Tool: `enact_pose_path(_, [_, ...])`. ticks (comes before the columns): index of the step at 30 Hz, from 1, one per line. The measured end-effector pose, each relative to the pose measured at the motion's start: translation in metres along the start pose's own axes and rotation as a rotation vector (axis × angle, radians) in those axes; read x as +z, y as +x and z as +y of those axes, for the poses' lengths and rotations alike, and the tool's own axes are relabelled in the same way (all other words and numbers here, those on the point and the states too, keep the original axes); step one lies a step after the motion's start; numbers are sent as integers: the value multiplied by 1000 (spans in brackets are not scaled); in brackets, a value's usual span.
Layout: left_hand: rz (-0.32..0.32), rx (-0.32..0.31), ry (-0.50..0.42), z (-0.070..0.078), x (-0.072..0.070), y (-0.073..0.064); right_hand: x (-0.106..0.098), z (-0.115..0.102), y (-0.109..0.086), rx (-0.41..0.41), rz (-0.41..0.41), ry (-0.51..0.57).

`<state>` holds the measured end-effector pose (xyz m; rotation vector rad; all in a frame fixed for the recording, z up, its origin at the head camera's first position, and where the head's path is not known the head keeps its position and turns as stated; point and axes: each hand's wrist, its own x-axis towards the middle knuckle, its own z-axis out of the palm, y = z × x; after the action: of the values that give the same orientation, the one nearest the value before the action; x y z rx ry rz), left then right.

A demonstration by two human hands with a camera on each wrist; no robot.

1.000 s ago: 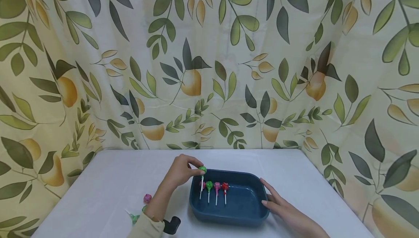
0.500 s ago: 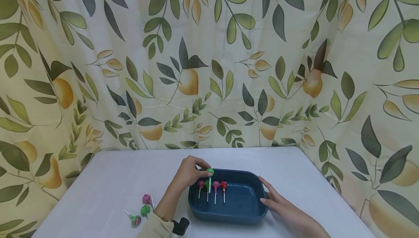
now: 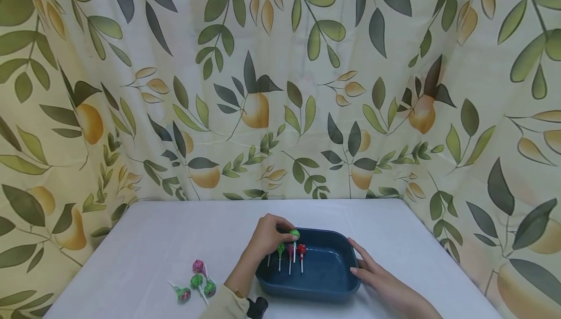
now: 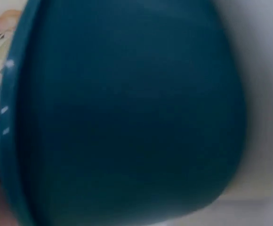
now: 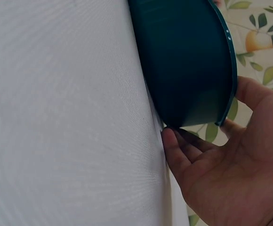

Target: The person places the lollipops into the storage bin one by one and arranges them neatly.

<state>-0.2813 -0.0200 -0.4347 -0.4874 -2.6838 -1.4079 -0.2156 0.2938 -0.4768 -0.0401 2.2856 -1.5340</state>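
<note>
My left hand [image 3: 269,235] pinches a green-wrapped lollipop [image 3: 295,234] by its head, its white stick pointing down over a dark blue tray [image 3: 326,275]. Inside the tray, along its left half, several lollipops lie in a row. A green one [image 3: 281,248] and a red one [image 3: 301,249] show clearly; the held lollipop and hand partly cover the others. Against the tray's right end rests my right hand [image 3: 372,274], its fingers fairly straight. The right wrist view shows this hand [image 5: 240,160] with fingertips at the rim and lower edge. Tray wall [image 4: 127,94] fills the left wrist view.
On the white tabletop [image 3: 144,246] left of the tray lies a loose cluster of lollipops: a pink one [image 3: 198,266], a green one [image 3: 196,280], and others beside them. A leaf-and-fruit patterned curtain [image 3: 280,114] hangs behind and around the table.
My left hand has moved right across the tray with the green lollipop, from the row's left end to near the red one. The right hand stays at the tray's end.
</note>
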Motion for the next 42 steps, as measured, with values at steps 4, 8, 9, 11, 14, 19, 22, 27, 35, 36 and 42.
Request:
enact_pose_path(4, [7,6,-1,-2,9,2,1,0,2,11,15,-11])
enact_pose_path(8, [11,5,-10,-1,16,3,1,0,1,8,8,-17])
enact_pose_path(9, [11,3,-14,0,17,3,0,0,1,9,8,-15])
enact_pose_path(11, [8,1,-18,3,20,3,0,0,0,11,8,-12])
enact_pose_path(14, [2,-1,-27,6,25,4,1,-1,0,17,17,-1])
enact_pose_path(19, [-14,-12,-26,9,35,8,1,-1,-1,23,9,14])
enact_pose_path(22, [-13,-23,-24,9,41,10,1,-1,-1,22,4,16])
enact_pose_path(27, [-4,-7,-33,9,47,11,2,-2,0,29,12,5])
enact_pose_path(35, [-4,-8,-28,9,55,12,1,-4,-1,27,20,-16])
enact_pose_path(36, [1,-2,-23,9,56,12,1,-4,-2,23,14,-17])
enact_pose_path(42, [20,-2,-7,5,60,11,1,-3,-1,1,-10,-10])
